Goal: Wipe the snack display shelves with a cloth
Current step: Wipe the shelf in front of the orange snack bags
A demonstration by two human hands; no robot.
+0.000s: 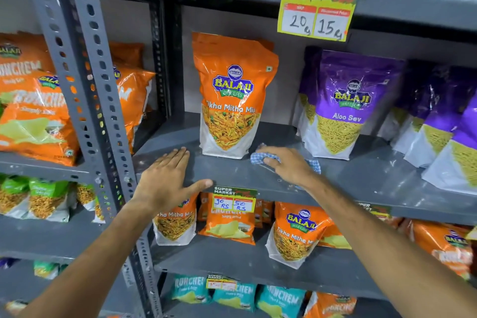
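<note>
A grey metal shelf (pixel 232 170) runs across the middle of the view. My right hand (pixel 289 165) presses a blue-and-white checked cloth (pixel 260 157) flat on the shelf, just right of an upright orange snack pouch (pixel 229 95). My left hand (pixel 167 178) lies flat and open on the shelf's front left part, thumb over the front edge. The cloth is mostly hidden under my right hand; a bit of it shows past the wrist.
Purple Aloo Sev pouches (pixel 343 103) stand on the same shelf to the right. A perforated grey upright (pixel 85 80) stands at the left, with orange bags (pixel 33 100) beyond it. Price tags (pixel 317 10) hang from shelf edges. More snack packs (pixel 296 235) fill the shelves below.
</note>
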